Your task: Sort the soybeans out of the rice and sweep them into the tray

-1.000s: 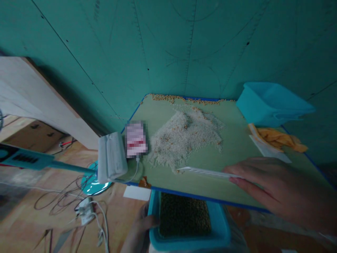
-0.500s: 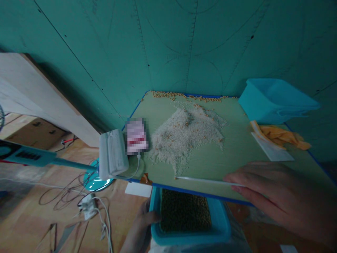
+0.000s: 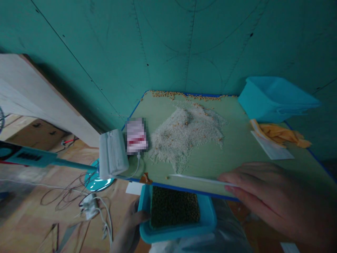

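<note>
No readable text here: the pixelated rectangle (image 3: 136,136) shows only blocks, and faint marks (image 3: 189,52) on the green wall (image 3: 110,52) are illegible.

Both hands are bare, and so are the parts of the wrists that show. On the right hand (image 3: 256,191), rounded knuckles and a blunt thumb tip can be made out, with the wrist lost in dim shadow. The left hand (image 3: 133,220) shows a thumb and a slim wrist, its outline soft with blur. Over the lap lies a pale grey-blue garment (image 3: 230,225), loosely creased, whiter toward the lower edge; its cut is unclear.
</note>
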Motion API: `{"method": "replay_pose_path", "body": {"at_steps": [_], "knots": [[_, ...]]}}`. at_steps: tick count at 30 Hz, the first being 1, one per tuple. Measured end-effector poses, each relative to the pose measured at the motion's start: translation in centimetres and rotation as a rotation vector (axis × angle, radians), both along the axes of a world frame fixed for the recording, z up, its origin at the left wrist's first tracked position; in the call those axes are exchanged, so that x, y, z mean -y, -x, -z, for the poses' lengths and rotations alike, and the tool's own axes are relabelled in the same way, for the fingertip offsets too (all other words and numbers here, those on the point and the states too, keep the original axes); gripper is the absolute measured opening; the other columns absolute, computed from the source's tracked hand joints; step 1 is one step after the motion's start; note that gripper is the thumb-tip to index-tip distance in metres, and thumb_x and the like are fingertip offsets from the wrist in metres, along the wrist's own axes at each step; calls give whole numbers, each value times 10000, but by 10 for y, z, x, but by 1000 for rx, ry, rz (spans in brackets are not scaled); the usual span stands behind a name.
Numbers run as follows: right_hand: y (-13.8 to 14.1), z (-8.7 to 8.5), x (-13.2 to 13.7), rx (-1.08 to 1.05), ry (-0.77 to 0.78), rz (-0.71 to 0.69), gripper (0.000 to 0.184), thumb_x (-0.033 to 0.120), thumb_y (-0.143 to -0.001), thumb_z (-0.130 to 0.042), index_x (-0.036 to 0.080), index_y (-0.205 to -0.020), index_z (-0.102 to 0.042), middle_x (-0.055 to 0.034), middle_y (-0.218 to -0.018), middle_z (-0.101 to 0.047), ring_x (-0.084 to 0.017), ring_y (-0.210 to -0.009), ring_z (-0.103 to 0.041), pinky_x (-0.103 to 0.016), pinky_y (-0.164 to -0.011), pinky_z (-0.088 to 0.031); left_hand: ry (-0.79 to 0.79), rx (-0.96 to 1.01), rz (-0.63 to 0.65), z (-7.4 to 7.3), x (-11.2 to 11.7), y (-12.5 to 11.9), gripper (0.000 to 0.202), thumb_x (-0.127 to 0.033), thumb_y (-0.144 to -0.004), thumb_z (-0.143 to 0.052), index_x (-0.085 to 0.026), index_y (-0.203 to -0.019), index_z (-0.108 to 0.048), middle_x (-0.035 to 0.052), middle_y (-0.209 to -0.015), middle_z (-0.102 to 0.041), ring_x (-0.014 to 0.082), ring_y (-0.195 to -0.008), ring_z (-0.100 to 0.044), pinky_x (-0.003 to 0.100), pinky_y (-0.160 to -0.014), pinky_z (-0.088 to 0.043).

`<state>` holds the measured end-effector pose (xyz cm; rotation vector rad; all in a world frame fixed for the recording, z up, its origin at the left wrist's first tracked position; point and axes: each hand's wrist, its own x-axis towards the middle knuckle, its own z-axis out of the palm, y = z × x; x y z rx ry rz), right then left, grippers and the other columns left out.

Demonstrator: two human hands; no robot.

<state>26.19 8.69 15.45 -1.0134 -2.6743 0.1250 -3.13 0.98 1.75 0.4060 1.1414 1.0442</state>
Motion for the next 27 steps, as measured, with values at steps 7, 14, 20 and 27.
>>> {"method": "replay_pose_path", "body": {"at_steps": [7,14,20,27], "knots": [[28,-13,-12,9,120,-15,197,105,-823,-412,213,-845,-576,7,-714,-639,-145,-599,-585,-277,-501,-372,6,5,-21,3,2,8,341,-128,-500,-633,-191,-822,-725,26,-624,-732,246,-617,-670,297,-503,-523],[34,-13,4,-29,127,-122,214,50,-747,-441,243,-773,-530,47,-635,-580,-130,-532,-525,-280,-492,-319,23,-2,-46,1,5,8,325,-111,-491,-631,-189,-792,-726,7,-587,-719,233,-627,-675,298,-574,-536],[26,-6,9,-70,106,-121,221,72,-788,-404,244,-821,-539,47,-647,-577,-127,-554,-526,-276,-513,-334,18,13,-20,-4,1,5,331,-132,-494,-642,-191,-809,-726,16,-608,-730,220,-566,-672,292,-536,-535],[26,-3,6,18,-34,-135,277,43,-761,-417,225,-916,-557,22,-745,-630,-142,-639,-573,-291,-603,-399,43,9,-23,-5,-1,-1,343,-117,-482,-633,-174,-804,-734,33,-614,-744,234,-560,-672,281,-477,-523]]}}
